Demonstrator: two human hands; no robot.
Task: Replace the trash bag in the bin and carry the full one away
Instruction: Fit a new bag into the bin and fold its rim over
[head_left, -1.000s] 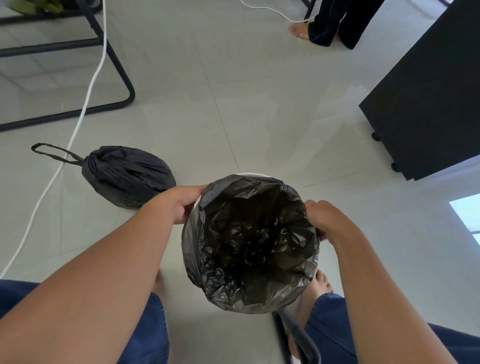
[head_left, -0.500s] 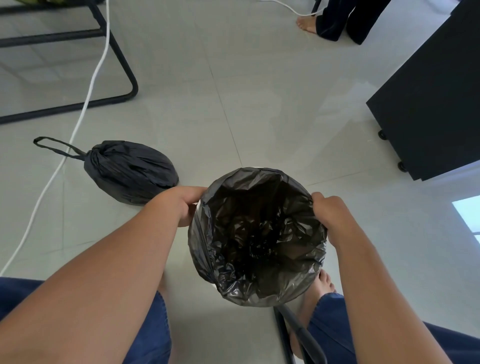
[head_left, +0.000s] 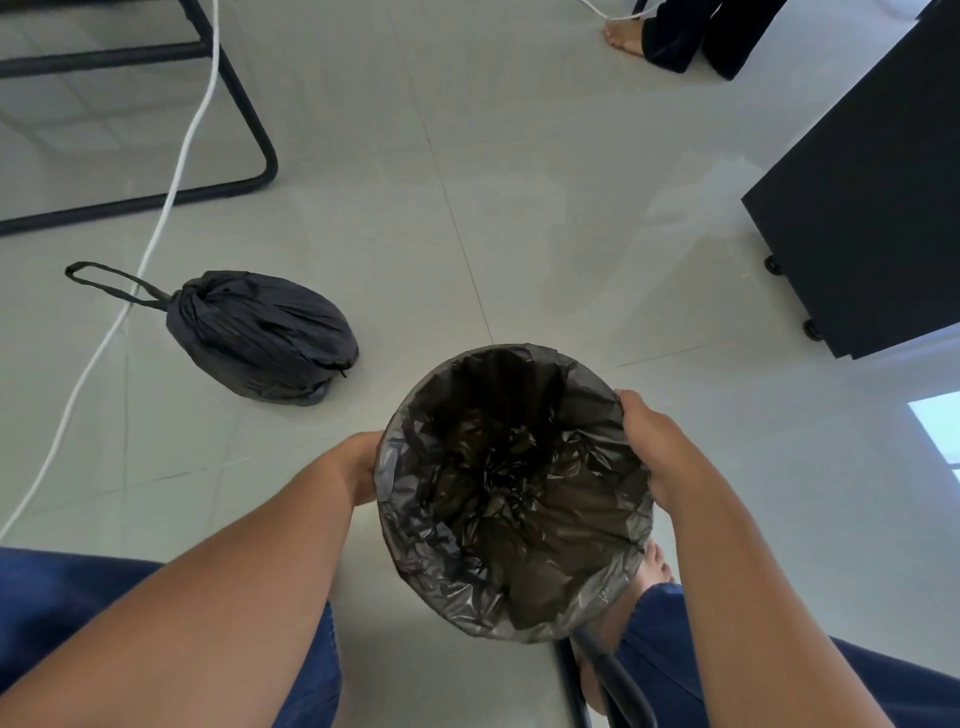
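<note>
Both hands gripping bag rim: L (head_left: 358, 467), R (head_left: 654, 441).

You see the new bag (head_left: 514, 488) – thin, crinkled, glossy plastic; the tiled floor (head_left: 519, 208) is smooth and shiny.

White cable (head_left: 171, 192) runs across the pale tiled floor (head_left: 467, 156), far left, past a black metal frame (head_left: 249, 130). Black cabinet on casters (head_left: 857, 208) right. Another person's bare foot (head_left: 623, 36) far.

White rim now covered by new liner (head_left: 511, 493); left hand (head_left: 358, 467) lower on bin side.
</note>
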